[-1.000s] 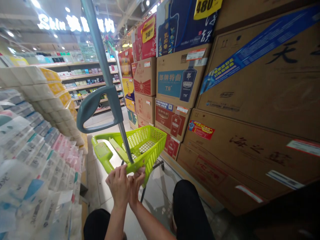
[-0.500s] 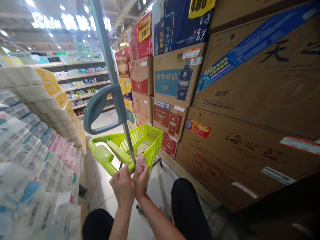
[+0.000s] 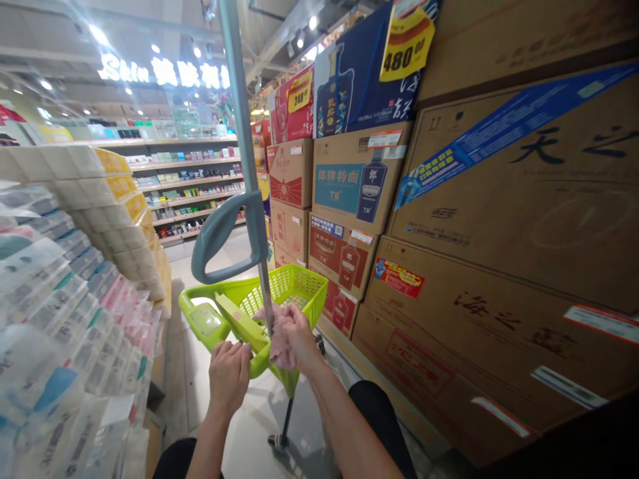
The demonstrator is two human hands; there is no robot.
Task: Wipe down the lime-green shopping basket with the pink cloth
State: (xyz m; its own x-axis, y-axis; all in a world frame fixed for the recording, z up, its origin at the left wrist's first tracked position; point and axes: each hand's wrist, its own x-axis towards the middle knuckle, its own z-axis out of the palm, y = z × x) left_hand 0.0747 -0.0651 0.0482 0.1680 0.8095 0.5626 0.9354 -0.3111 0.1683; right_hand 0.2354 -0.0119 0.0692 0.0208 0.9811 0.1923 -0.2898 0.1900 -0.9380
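Observation:
A lime-green shopping cart (image 3: 319,293) with a lattice basket stands before my knees. My left hand (image 3: 229,376) is closed over the near edge of its handle bar. In my right hand (image 3: 301,336) a crumpled pink cloth (image 3: 283,347) is bunched, close against the cart's right handle corner. A metal pole (image 3: 265,293) with a grey loop-shaped grip (image 3: 230,274) rises in front of the cloth, its upper part running out of the top of view. The cloth hides the pole's lower end, and I cannot tell what it rests on.
Stacked cardboard cartons (image 3: 439,279) wall the right side, with a yellow price tag (image 3: 408,50) above. On the left rise piles of wrapped tissue packs (image 3: 90,319). Stocked shelves (image 3: 194,179) stand at the back, beyond the tiled floor (image 3: 254,432). A cart wheel (image 3: 277,442) shows below.
My hands, together at the handle before, are now apart: the left is lower left on the bar, the right is higher and further right with the cloth spread more. The view has tilted up slightly.

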